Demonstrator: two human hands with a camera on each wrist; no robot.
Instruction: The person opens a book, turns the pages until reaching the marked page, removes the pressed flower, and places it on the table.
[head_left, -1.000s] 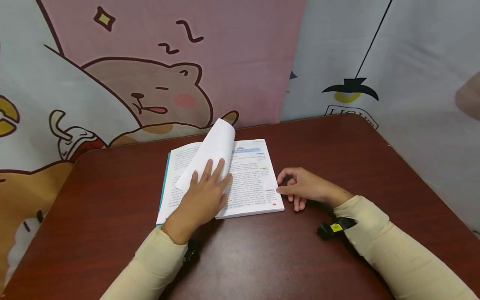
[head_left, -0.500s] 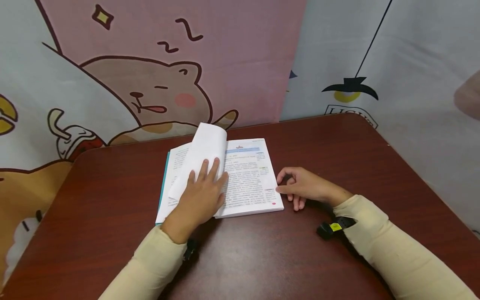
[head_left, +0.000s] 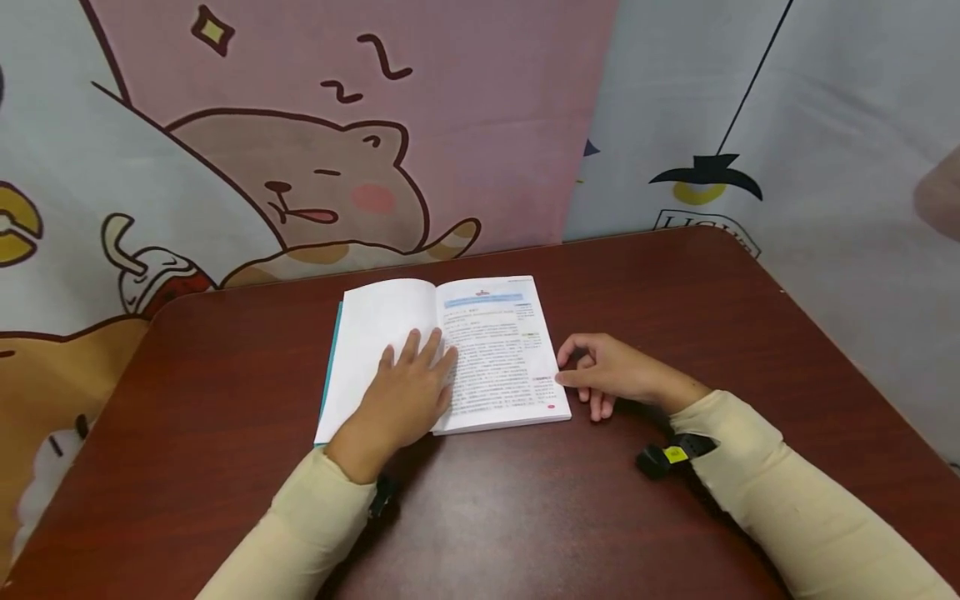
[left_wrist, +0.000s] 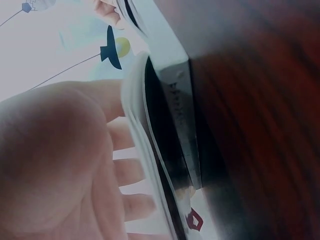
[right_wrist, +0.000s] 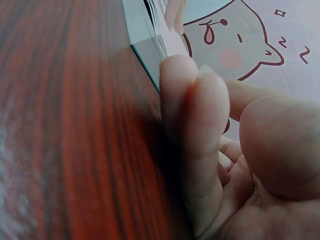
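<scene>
An open book [head_left: 495, 358] lies on the table, its right page printed with text and a blue header band. The left page [head_left: 378, 325] is blank white where it shows, and a teal cover edge sticks out beyond it. My left hand [head_left: 405, 387] rests palm down across the left page and the gutter, fingers spread and fairly straight. In the left wrist view, the fingers of the left hand [left_wrist: 65, 160] reach over the raised page block. Beside the book's right edge, my right hand [head_left: 607, 371] sits with loosely curled fingers, thumb tip right at the page edge.
The brown wooden table [head_left: 510, 517] has rounded far corners. Behind it hangs a cloth backdrop [head_left: 480, 125] with cartoon drawings. A dark strap with a camera [head_left: 663, 458] is on the right wrist.
The loose leaf that stood curled up over the left side has swung left and now lies flat under my left hand. Both hands have stayed nearly in place.
</scene>
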